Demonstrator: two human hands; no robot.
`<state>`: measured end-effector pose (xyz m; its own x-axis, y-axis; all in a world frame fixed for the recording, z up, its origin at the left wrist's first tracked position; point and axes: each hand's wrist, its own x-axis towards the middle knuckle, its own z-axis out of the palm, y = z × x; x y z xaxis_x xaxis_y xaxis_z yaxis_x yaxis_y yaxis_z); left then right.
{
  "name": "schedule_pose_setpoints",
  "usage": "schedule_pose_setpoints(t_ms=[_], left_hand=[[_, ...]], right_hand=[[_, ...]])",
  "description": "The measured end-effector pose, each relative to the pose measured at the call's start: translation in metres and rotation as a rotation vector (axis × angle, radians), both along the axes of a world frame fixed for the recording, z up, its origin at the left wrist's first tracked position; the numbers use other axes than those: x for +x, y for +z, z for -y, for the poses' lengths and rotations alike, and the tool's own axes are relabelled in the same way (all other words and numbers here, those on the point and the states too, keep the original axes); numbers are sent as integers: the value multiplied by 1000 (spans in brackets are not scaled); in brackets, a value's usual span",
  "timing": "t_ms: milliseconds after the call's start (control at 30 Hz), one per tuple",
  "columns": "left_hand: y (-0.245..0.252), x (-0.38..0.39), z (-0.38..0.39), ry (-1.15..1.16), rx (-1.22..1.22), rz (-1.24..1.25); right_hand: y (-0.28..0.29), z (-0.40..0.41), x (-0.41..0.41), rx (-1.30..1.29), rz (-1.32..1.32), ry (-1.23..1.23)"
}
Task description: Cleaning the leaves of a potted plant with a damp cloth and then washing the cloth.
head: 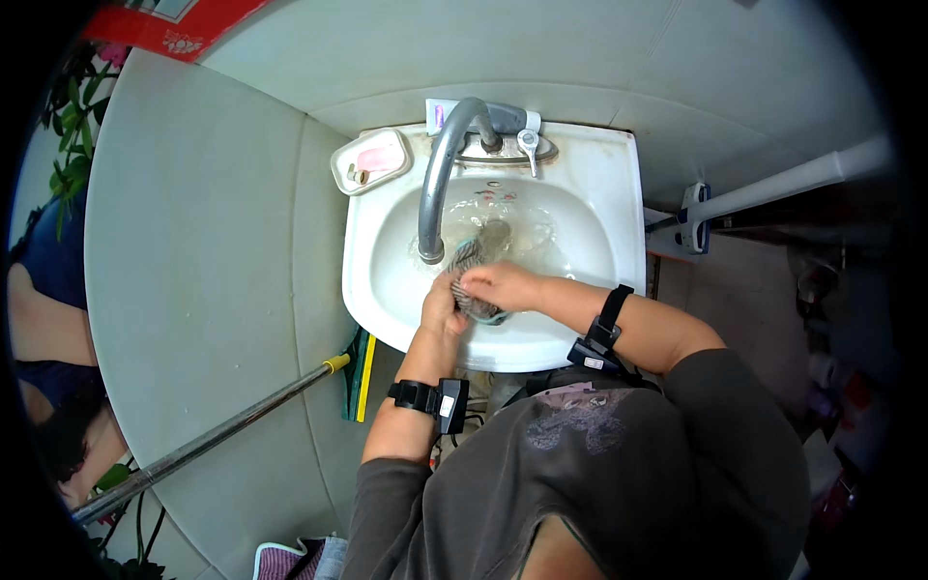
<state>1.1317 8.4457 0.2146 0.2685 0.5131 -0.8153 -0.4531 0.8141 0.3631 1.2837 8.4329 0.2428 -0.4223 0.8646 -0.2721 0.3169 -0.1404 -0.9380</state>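
My left hand (pixel 441 304) grips a wet, striped grey cloth article (pixel 470 254) with teal edging from its left side. On its upper side lies my right hand (pixel 500 285), fingers bent against the stripes; motion blurs them slightly. A grey rounded end (pixel 495 235) of what may be the same article reaches into rippling, cloudy water. Both hands are over the front of a white ceramic washbasin (pixel 602 319). The curved metal faucet (pixel 435 174) arches over the basin, its outlet just beyond my left hand. Whether the article is a sock or a slipper, I cannot tell.
A soap dish (pixel 401 172) with pink soap sits at the back left. Behind the faucet lies a grey tube (pixel 507 118), near the faucet lever (pixel 529 148). A metal pole (pixel 239 431) leans at left; a white-handled mop (pixel 768 190) stands at right.
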Motion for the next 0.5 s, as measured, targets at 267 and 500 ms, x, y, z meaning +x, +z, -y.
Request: schedule_pose_setpoints(t_ms=[267,500], left_hand=[[24,-13,12,213,211,-337],[22,-21,20,148,287,-310]], right_hand=[[-41,-39,21,214,758,-36],[-51,-53,10,-10,835,-3]])
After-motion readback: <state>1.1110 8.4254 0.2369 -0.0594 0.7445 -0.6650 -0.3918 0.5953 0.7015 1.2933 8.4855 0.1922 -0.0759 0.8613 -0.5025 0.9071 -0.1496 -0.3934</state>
